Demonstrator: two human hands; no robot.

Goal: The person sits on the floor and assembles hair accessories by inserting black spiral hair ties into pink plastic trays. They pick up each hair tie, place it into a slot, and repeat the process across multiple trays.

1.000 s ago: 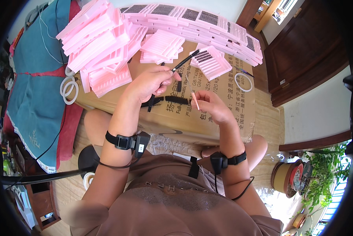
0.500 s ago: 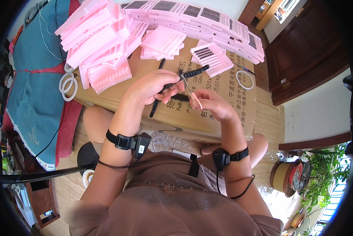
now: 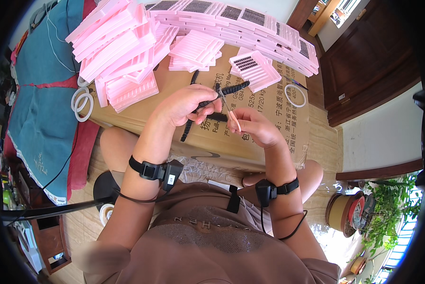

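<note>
Above the cardboard box (image 3: 132, 119), the left hand (image 3: 193, 103) is curled round a bristly black strip (image 3: 236, 88). The right hand (image 3: 250, 127) pinches a thin pink-handled tool (image 3: 231, 114), tip by the strip. Pink trays (image 3: 120, 52) are heaped on the box's far left.

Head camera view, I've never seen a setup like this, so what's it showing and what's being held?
There's no machine: these are a person's bare hands, seen from above through a wide fisheye camera worn on their head, so edges look bent. The left hand holds a black bristly strip. The right hand holds a slim metal tool with a pink handle, its tip close to that strip. Beneath is a brown cardboard box, bearing stacked pink grooved trays, some holding dark strips.
</note>
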